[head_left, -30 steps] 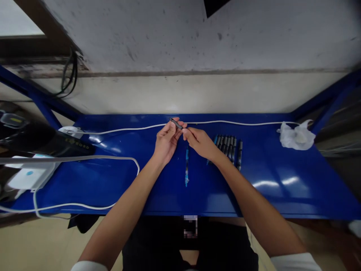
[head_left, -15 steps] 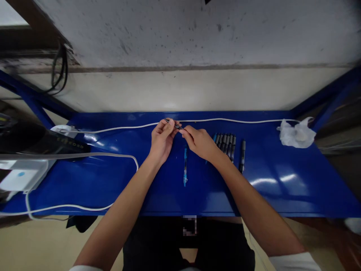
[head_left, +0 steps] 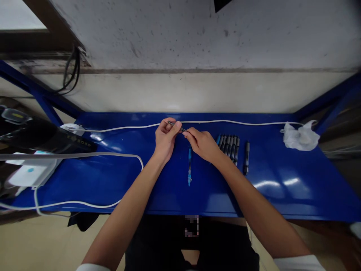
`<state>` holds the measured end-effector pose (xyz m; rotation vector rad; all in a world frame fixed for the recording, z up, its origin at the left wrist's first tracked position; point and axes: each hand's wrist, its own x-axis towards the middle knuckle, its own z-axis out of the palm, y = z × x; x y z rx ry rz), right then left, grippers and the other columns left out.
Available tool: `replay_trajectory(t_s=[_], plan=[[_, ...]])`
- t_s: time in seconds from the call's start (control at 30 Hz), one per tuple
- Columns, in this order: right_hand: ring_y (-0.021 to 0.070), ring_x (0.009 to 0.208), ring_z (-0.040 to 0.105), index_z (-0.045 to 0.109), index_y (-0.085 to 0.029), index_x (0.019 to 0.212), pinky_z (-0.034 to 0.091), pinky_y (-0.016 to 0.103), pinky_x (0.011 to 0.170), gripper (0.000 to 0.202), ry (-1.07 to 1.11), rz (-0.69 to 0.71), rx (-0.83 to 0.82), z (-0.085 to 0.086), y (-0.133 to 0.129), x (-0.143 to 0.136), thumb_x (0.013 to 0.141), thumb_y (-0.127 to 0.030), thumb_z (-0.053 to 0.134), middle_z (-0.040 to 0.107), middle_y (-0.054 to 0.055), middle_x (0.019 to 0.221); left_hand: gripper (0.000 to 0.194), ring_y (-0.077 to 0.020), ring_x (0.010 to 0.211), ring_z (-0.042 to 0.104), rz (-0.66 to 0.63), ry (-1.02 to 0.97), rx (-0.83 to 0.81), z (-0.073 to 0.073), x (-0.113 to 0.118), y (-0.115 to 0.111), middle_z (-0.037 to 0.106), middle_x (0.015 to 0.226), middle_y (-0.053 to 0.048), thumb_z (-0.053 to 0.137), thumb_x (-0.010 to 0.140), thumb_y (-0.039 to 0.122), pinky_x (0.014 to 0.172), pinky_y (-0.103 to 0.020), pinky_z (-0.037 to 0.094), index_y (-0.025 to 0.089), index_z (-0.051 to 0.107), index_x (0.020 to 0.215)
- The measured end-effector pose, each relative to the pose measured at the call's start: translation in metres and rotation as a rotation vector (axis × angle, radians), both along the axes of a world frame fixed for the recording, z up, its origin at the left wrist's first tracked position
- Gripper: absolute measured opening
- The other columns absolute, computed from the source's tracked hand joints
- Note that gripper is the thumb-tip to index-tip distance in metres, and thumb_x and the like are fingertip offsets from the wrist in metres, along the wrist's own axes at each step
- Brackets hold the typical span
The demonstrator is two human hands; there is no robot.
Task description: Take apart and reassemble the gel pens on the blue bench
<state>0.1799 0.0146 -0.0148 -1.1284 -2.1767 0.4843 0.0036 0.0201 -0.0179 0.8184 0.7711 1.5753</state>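
Note:
Above the blue table, both of my hands are closed on one dark pen (head_left: 171, 123). My left hand (head_left: 167, 137) pinches its barrel between thumb and fingers, with one end poking out at the upper left. At the other end, the fingertips of my right hand (head_left: 201, 143) grip the pen; that tip is mostly hidden. A blue pen with a clear barrel (head_left: 189, 167) lies lengthwise on the table just below my hands. To the right, partly behind my right forearm, is a row of several black pens (head_left: 231, 145) with a blue one at its left. A single black pen (head_left: 246, 158) lies apart, further right.
A white cable (head_left: 126, 127) runs along the back of the blue table (head_left: 169, 188). On the left are a black cylindrical object (head_left: 64, 137), a white power strip (head_left: 31, 173) and more cable. A crumpled white plastic bag (head_left: 300, 136) sits at the right end.
The camera view has shifted slightly, so everything appears a little further right. Both hands keep their hold on the dark pen, with the left thumb now further along it.

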Motion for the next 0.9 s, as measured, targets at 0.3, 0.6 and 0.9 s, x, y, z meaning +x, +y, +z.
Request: replay_trajectory(t_s=[0.3,0.6,0.9], plan=[[0.0179,0.062,0.059,0.065,-0.023,0.105,0.036,0.032,0.066,0.042,0.023,-0.036,0.004,0.0025,0.0008,0.0049,0.12,-0.051,0.038,0.068,0.002,0.077,0.024,-0.0164,0.096,0.076,-0.065,0.004,0.002,0.0036,-0.0026,0.0004,0.081,0.102,-0.003,0.097,0.084,0.034,0.094,-0.031,0.061,0.024,0.081,0.098],[0.027,0.091,0.076,0.06,-0.022,0.122,0.047,0.034,0.075,0.023,-0.071,-0.096,-0.017,0.0027,0.0011,0.0044,0.117,-0.04,0.047,0.081,0.011,0.109,0.039,-0.012,0.084,0.071,-0.019,0.042,-0.021,-0.001,0.002,0.0014,0.074,0.087,-0.001,0.102,0.079,0.042,0.081,-0.026,0.059,0.019,0.071,0.079],[0.027,0.097,0.077,0.06,-0.023,0.122,0.05,0.035,0.078,0.026,-0.073,-0.032,-0.006,0.0025,0.0015,0.0022,0.12,-0.037,0.038,0.081,0.012,0.118,0.052,-0.0144,0.085,0.073,0.026,0.093,-0.02,-0.0029,0.002,0.0022,0.074,0.083,0.0,0.102,0.079,0.042,0.08,-0.029,0.058,0.021,0.055,0.069]])
